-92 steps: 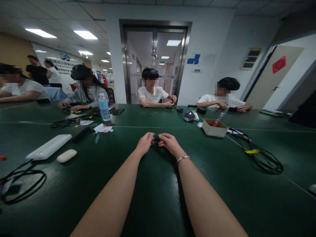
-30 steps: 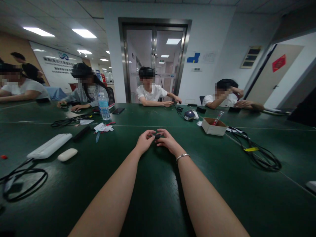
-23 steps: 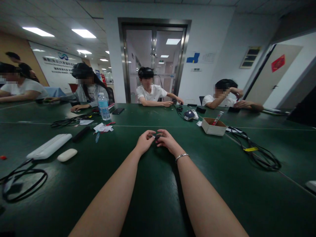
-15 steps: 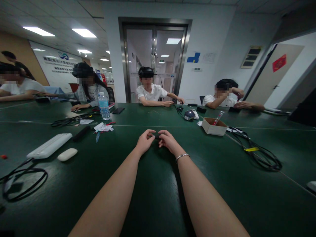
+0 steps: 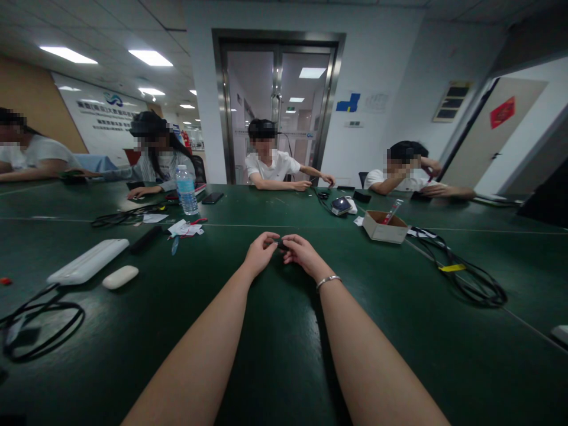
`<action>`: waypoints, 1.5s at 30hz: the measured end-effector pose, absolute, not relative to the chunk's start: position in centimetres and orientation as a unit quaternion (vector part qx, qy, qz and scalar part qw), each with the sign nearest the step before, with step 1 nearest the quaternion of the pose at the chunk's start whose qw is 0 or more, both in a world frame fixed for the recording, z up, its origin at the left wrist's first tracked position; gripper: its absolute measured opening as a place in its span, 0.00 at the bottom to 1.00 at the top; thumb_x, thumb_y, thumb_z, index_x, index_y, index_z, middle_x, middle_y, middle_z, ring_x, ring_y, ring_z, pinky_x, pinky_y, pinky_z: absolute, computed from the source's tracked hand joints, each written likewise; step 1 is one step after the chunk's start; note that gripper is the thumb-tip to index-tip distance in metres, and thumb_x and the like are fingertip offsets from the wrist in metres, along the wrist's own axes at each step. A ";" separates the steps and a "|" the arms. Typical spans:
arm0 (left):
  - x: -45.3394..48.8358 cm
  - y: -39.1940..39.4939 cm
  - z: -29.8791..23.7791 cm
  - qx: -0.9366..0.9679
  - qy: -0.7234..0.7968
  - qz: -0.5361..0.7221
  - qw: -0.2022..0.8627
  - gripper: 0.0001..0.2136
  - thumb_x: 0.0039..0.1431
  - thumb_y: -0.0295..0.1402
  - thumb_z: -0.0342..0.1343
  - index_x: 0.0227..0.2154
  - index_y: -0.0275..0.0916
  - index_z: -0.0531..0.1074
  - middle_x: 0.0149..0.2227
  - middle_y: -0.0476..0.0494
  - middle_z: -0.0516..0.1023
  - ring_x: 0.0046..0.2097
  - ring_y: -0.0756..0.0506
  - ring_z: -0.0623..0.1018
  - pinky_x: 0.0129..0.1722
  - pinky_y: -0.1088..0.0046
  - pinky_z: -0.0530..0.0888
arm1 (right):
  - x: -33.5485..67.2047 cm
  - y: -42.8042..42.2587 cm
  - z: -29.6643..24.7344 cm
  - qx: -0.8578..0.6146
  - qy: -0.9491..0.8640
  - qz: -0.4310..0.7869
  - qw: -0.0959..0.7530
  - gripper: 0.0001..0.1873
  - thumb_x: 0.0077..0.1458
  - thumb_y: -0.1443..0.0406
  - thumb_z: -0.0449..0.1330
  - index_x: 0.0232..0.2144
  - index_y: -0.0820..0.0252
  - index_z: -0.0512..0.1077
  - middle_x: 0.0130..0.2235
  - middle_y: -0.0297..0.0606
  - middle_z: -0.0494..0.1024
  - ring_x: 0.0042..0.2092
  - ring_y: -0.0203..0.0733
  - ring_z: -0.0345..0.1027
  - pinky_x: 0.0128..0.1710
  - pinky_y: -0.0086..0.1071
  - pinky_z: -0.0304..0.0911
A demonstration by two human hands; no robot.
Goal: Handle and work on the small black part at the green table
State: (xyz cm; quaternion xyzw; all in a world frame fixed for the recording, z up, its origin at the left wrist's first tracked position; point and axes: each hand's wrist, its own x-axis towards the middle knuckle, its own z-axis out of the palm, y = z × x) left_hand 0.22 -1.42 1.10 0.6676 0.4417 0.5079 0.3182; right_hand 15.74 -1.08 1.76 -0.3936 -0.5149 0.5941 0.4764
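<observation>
Both my arms reach forward over the dark green table. My left hand is closed, its thumb and fingers pinching a small dark object. My right hand, with a metal bracelet at the wrist, closes on the same object from the other side. The fingertips of the two hands nearly meet there. Fingers cover most of the object, so its kind cannot be made out.
To the left lie a white power bank, a white oval case and black cables. A water bottle stands beyond. At right are a small open box and a coiled cable. Several people sit opposite.
My right fingers have moved slightly left, closer to the left fingertips, and the small dark object now sits a little higher. The person at far left has shifted.
</observation>
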 end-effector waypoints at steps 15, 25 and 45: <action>0.3 -1.5 1.1 0.673 0.437 0.508 0.314 0.09 0.53 0.28 0.52 0.38 0.38 0.72 0.36 0.45 0.73 0.37 0.48 0.72 0.40 0.72 0.69 | 15.5 -1.2 2.0 -0.402 -0.516 0.595 0.467 0.09 0.51 0.69 0.57 0.37 0.60 0.65 0.26 0.32 0.71 0.22 0.33 0.67 0.19 0.25 0.68; 0.3 -1.0 0.5 0.657 0.448 0.490 0.357 0.12 0.58 0.39 0.48 0.39 0.39 0.70 0.22 0.52 0.67 0.26 0.51 0.68 0.28 0.76 0.65 | 15.8 -1.1 1.6 -0.376 -0.546 0.582 0.471 0.15 0.44 0.76 0.57 0.36 0.60 0.66 0.28 0.29 0.71 0.21 0.29 0.65 0.20 0.22 0.67; 0.4 -1.1 0.6 0.663 0.451 0.467 0.373 0.13 0.57 0.38 0.48 0.40 0.38 0.71 0.22 0.51 0.68 0.25 0.51 0.68 0.25 0.77 0.64 | 15.8 -1.1 1.7 -0.387 -0.521 0.590 0.480 0.11 0.46 0.77 0.55 0.34 0.62 0.67 0.26 0.31 0.71 0.20 0.29 0.65 0.20 0.21 0.67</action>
